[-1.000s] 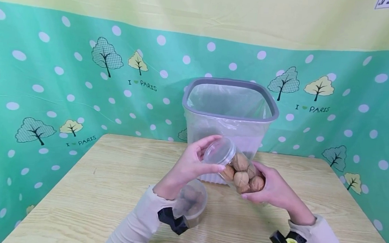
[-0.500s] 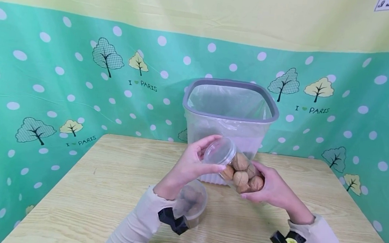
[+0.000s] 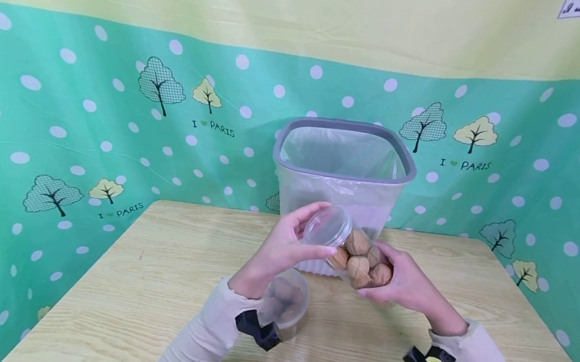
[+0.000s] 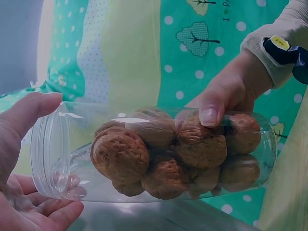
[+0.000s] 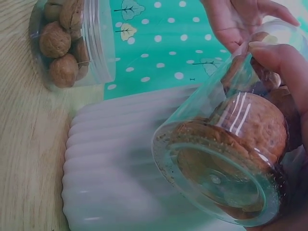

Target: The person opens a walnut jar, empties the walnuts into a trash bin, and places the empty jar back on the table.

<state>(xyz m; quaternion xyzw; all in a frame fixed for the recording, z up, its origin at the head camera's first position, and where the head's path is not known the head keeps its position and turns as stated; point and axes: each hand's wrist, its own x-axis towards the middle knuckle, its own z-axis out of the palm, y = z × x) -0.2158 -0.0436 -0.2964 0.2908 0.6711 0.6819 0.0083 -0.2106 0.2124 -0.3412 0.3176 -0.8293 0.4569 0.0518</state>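
Note:
A clear plastic jar of walnuts is held tilted in the air between my hands in the head view. My left hand grips the clear screw lid, thumb on one side and fingers on the other. Toward the base, my right hand holds the jar's body. The lid sits on the jar's mouth, and the walnuts gather toward the base end. Below my left forearm a second lidded jar of walnuts stands on the table, partly hidden by the sleeve.
Behind the held jar stands a pale trash bin with a grey rim and a clear liner. The wooden table ends at a green dotted curtain. Black cameras are strapped to both wrists.
The held jar has turned very slightly, and the walnuts inside have shifted a little. Both hands keep their hold in nearly the same place.

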